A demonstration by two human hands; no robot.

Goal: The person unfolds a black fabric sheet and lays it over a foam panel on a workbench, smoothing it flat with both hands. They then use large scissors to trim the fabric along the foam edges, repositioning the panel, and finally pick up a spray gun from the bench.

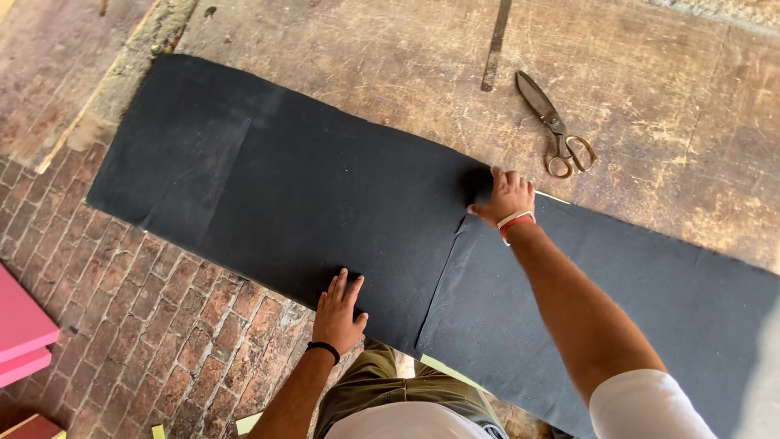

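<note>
A long black felt sheet (268, 179) lies across a worn wooden table (650, 106), its near edge hanging over the brick floor. My left hand (337, 313) rests flat with fingers spread on the sheet's near edge. My right hand (505, 197) presses on the sheet's far edge, fingers curled at the fabric where a seam or overlap (443, 268) runs across to the near side. A second black piece (650, 301) continues to the right of that line.
Metal scissors (555, 126) lie shut on the table just beyond my right hand. A dark metal strip (494, 49) lies at the table's back. Pink boards (20, 325) sit at the left over the brick floor (122, 325).
</note>
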